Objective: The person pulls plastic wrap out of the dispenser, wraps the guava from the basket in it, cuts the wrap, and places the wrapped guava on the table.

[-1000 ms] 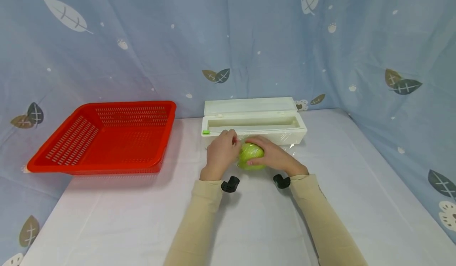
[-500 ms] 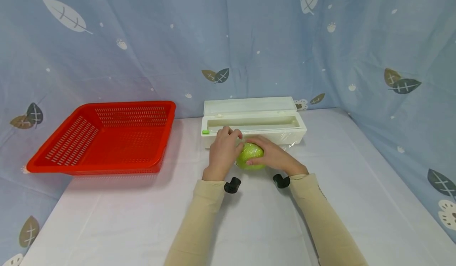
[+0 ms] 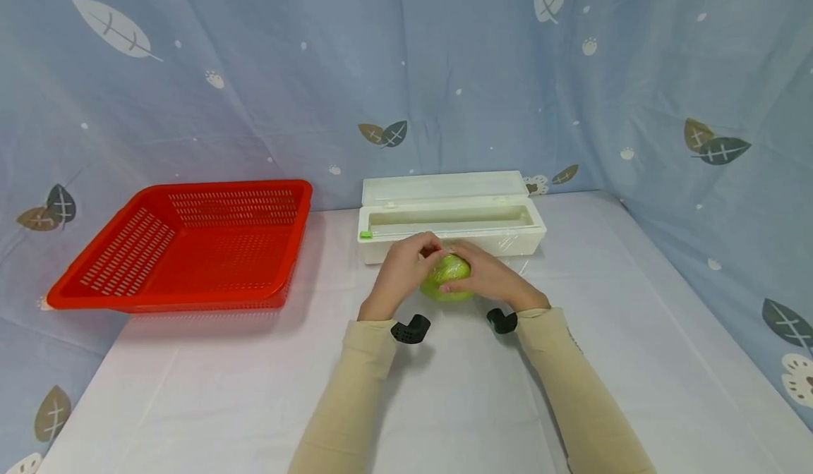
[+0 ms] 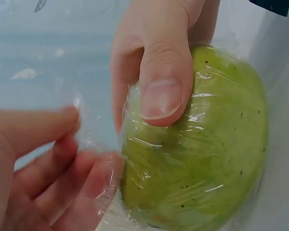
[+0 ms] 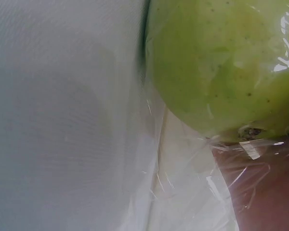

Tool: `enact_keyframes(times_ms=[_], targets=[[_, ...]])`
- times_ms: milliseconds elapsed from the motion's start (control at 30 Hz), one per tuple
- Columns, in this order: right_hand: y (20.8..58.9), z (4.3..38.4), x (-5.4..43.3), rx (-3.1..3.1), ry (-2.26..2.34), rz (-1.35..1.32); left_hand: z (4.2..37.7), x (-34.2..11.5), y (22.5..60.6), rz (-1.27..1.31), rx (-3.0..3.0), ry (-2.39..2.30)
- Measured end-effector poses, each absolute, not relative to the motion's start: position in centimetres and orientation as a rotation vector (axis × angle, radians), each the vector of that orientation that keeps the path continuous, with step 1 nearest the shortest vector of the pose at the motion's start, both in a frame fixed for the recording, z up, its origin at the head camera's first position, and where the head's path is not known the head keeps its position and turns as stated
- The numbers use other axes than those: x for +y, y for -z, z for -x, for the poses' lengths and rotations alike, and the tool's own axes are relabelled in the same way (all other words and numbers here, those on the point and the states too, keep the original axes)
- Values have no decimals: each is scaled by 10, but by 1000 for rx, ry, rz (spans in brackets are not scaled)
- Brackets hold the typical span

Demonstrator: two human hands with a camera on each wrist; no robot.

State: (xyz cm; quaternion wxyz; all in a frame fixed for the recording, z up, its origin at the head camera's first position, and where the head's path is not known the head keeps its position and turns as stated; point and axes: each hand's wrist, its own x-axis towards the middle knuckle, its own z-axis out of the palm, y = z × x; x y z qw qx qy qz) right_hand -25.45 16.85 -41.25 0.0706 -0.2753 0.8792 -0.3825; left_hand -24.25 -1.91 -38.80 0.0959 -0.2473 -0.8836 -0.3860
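Note:
A round, speckled green fruit (image 3: 447,283) lies on the white table with clear plastic wrap around it. Its skin (image 4: 216,139) shines through the creased film in the left wrist view. My right hand (image 3: 492,276) grips the fruit from the right, thumb (image 4: 161,96) pressed on the near side. At the fruit's left, my left hand (image 3: 403,269) pinches loose plastic wrap (image 4: 106,192) between thumb and fingers. More film (image 5: 183,192) trails below the fruit (image 5: 226,67) in the right wrist view. The fruit's far side is hidden.
Just behind the hands stands a long white plastic-wrap box (image 3: 381,252), its lid (image 3: 444,187) raised and a green slider (image 3: 365,235) at its left end. A red perforated basket (image 3: 216,262) sits at the left. A blue patterned curtain (image 3: 457,72) hangs behind the table.
My left hand first opened slightly toward the fruit, then came down and inward, its fingers now closer to my right hand. The right hand and fruit have barely moved.

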Motion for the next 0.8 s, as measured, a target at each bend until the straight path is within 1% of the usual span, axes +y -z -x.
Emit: enact_keyframes(times_ms=[100, 267, 567, 633, 800], targets=[[414, 255, 168, 2639, 1168, 849, 241, -20, 387, 846, -2691, 1168], [413, 255, 167, 2654, 1168, 842, 239, -23, 384, 933, -2792, 1103], [411, 254, 168, 2628, 1137, 862, 241, -32, 382, 1079, -2784, 1358], [410, 254, 169, 2612, 1137, 852, 242, -32, 382, 1082, -2790, 1383], [409, 253, 171, 2589, 1127, 838, 241, -31, 381, 962, -2869, 1391]])
